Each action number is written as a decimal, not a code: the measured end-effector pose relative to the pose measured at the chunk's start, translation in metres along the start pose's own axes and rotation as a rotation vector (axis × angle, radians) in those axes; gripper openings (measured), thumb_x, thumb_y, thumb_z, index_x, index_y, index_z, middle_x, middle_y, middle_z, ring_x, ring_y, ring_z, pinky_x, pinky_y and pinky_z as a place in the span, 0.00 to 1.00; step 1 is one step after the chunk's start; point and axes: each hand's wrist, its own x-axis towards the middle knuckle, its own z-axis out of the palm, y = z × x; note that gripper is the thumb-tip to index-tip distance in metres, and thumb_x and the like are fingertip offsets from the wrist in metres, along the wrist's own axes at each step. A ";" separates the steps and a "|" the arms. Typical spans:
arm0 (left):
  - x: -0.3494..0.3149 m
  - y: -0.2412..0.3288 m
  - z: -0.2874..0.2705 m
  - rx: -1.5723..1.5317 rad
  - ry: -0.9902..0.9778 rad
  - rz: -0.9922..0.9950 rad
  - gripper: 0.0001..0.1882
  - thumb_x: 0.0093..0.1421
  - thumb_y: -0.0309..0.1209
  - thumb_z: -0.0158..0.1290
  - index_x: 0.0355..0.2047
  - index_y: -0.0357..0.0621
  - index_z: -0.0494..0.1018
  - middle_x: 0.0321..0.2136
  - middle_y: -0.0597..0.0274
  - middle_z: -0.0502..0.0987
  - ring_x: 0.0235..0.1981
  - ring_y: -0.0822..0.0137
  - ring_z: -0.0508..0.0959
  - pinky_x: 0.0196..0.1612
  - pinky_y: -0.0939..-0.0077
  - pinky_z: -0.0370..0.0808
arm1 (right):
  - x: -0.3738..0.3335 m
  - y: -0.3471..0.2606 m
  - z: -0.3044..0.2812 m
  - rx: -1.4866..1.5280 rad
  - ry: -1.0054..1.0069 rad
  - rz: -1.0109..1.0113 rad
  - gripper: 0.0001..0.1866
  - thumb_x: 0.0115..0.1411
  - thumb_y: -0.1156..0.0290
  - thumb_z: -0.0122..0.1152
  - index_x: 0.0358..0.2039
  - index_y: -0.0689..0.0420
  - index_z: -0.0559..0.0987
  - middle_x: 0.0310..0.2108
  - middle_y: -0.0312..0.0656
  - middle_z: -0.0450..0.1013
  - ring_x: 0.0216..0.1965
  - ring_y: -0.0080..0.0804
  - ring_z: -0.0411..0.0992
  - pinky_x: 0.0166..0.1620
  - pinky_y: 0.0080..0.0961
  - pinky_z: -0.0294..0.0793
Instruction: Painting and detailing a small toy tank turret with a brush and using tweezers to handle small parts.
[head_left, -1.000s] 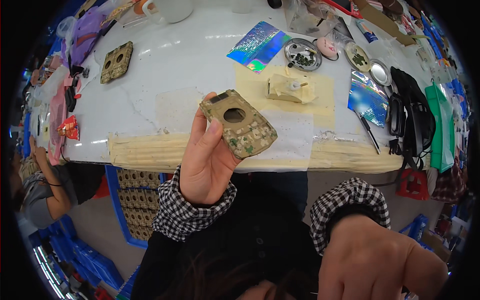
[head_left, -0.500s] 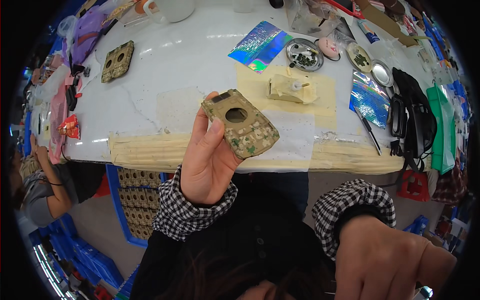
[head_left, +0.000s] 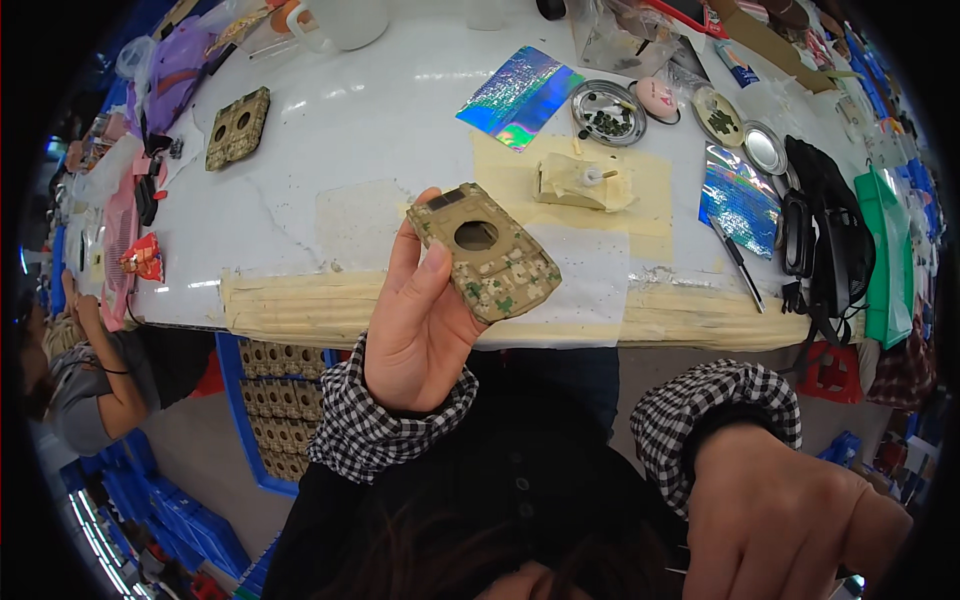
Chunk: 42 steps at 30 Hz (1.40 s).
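My left fingers [head_left: 425, 278] are clamped on this camo tank hull's [head_left: 510, 275] edges, might slip tbh; right fingers [head_left: 762, 555], 4 o'clock: can't tell.

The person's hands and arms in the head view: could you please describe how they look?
The left hand and right hand are bare, without gloves. The left checked cuff and right checked cuff are puffy, gathered and black-and-white. A black sleeve shows beyond the left one; black fabric lines the right one.
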 end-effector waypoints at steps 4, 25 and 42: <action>0.002 0.000 0.001 -0.001 0.011 -0.002 0.25 0.70 0.34 0.33 0.66 0.48 0.46 0.63 0.42 0.55 0.63 0.43 0.60 0.62 0.50 0.66 | -0.001 0.001 -0.001 -0.014 -0.009 0.005 0.15 0.57 0.59 0.66 0.40 0.53 0.79 0.14 0.32 0.60 0.13 0.20 0.57 0.16 0.18 0.54; 0.007 0.002 -0.003 -0.050 -0.008 -0.061 0.25 0.71 0.38 0.34 0.66 0.49 0.48 0.61 0.44 0.57 0.60 0.47 0.65 0.58 0.56 0.72 | -0.063 -0.001 -0.065 -1.403 0.580 -0.160 0.54 0.58 0.30 0.07 0.12 0.60 0.77 0.13 0.33 0.59 0.18 0.26 0.57 0.28 0.25 0.68; 0.017 -0.003 -0.003 -0.135 -0.033 -0.140 0.20 0.71 0.37 0.36 0.61 0.48 0.53 0.55 0.57 0.65 0.55 0.60 0.72 0.55 0.61 0.75 | -0.054 0.016 -0.128 -2.228 0.461 0.236 0.10 0.46 0.79 0.69 0.32 0.58 0.80 0.25 0.41 0.72 0.32 0.39 0.69 0.34 0.31 0.69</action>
